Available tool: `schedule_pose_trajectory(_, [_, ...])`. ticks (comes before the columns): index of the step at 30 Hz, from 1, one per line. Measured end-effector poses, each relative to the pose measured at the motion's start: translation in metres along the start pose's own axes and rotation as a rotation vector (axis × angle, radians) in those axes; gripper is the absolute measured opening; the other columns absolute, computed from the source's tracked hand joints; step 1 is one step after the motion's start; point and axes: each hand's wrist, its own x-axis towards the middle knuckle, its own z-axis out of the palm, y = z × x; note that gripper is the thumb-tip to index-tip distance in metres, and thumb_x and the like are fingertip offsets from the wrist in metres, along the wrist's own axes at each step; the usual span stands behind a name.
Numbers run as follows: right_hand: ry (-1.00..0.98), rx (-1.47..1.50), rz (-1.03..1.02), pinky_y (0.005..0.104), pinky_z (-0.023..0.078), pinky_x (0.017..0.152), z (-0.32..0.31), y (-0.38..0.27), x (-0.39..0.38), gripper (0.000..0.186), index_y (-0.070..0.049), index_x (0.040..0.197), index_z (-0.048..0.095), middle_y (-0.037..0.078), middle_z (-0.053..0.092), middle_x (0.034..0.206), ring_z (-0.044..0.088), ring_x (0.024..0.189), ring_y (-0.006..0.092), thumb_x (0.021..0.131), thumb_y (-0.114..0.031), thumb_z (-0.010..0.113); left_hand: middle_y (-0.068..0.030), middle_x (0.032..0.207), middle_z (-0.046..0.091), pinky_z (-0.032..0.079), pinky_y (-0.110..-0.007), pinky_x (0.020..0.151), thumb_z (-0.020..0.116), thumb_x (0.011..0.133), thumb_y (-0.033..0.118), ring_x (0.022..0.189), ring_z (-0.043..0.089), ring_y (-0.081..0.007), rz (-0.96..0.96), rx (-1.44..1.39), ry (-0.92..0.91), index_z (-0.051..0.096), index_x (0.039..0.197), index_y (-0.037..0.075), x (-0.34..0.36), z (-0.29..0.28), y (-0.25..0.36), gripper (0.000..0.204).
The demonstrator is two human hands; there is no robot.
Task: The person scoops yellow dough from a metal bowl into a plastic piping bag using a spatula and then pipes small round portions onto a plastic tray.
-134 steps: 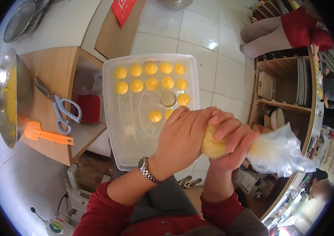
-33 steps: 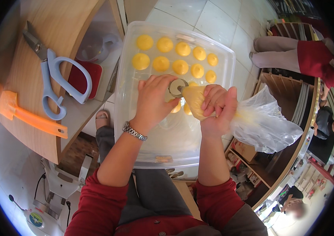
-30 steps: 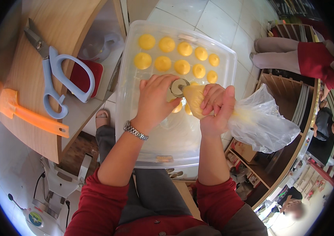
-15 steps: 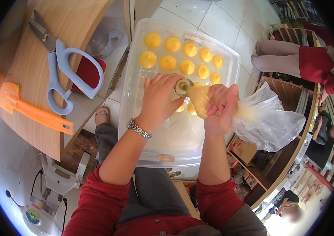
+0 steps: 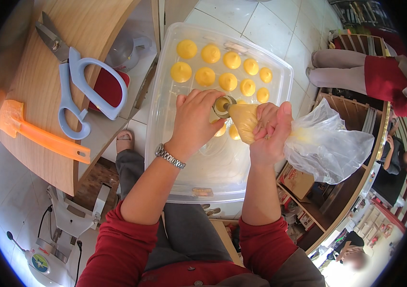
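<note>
My right hand squeezes a clear piping bag of yellow filling, its fist closed round the twisted middle while the loose plastic fans out to the right. The bag's metal tip points into a small round ring with yellow filling inside. My left hand, with a watch on its wrist, grips that ring between fingers and thumb. Both hands are over a translucent plastic lid or tray. Rows of yellow piped mounds with small peaks sit on its far part; my hands partly hide several nearer ones.
On the wooden table at left lie blue-handled scissors and an orange spatula. A white scale-like machine stands lower left. Wooden shelves line the right, where a person in red stands.
The yellow filling inside the ring has spread wider. Both hands have kept almost the same place, and the bag's loose end has shifted slightly.
</note>
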Motion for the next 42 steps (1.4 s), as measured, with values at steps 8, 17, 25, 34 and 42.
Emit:
schedule_pose_trajectory(8, [0.002, 0.000, -0.001, 0.0275, 0.033, 0.059, -0.003, 0.003, 0.001, 0.044, -0.014, 0.053, 0.021, 0.001, 0.024, 0.046, 0.027, 0.046, 0.0126, 0.093, -0.023, 0.038, -0.0001, 0.107, 0.059, 0.028, -0.033, 0.086, 0.077, 0.060, 0.015, 0.102, 0.050, -0.0175, 0.006, -0.003, -0.002, 0.056, 0.108, 0.014, 0.000, 0.000, -0.001, 0.052])
schedule_pose_trajectory(17, [0.494, 0.724, 0.033, 0.0251, 0.034, 0.052, -0.046, -0.021, 0.017, 0.041, -0.018, 0.052, 0.025, -0.003, 0.023, 0.042, 0.026, 0.040, 0.0090, 0.090, -0.021, 0.039, -0.0096, 0.102, 0.057, 0.044, -0.035, 0.080, 0.072, 0.063, 0.006, 0.087, 0.054, -0.0235, -0.051, -0.280, 0.053, 0.053, 0.109, 0.007, -0.005, -0.018, 0.007, 0.050])
schedule_pose_trajectory(25, [0.511, 0.687, 0.003, 0.0251, 0.035, 0.052, -0.056, -0.031, 0.013, 0.043, -0.018, 0.049, 0.025, -0.002, 0.025, 0.040, 0.027, 0.039, 0.0085, 0.090, -0.020, 0.038, -0.0121, 0.103, 0.056, 0.046, -0.034, 0.077, 0.071, 0.064, 0.004, 0.087, 0.053, -0.0255, -0.123, -0.023, 0.116, 0.051, 0.111, 0.004, -0.012, -0.026, -0.008, 0.051])
schedule_pose_trajectory(34, [0.197, 0.562, -0.002, 0.0265, 0.035, 0.056, -0.011, -0.048, -0.012, 0.045, -0.018, 0.048, 0.024, -0.001, 0.026, 0.038, 0.028, 0.039, 0.0107, 0.091, -0.019, 0.038, -0.0122, 0.107, 0.055, 0.033, -0.040, 0.093, 0.073, 0.061, 0.008, 0.102, 0.052, -0.0281, 0.098, 0.135, 0.091, 0.045, 0.116, 0.004, -0.022, -0.039, 0.057, 0.062])
schedule_pose_trajectory(42, [-0.346, 0.004, -0.282, 0.0449, 0.036, 0.088, 0.002, -0.046, -0.014, 0.044, -0.012, 0.065, 0.040, 0.008, 0.058, 0.067, 0.057, 0.074, 0.0261, 0.095, -0.042, 0.029, -0.0120, 0.101, 0.057, 0.039, -0.036, 0.085, 0.072, 0.059, 0.007, 0.092, 0.056, -0.0265, 0.258, -0.258, -0.055, 0.045, 0.114, 0.004, -0.032, -0.046, 0.067, 0.061])
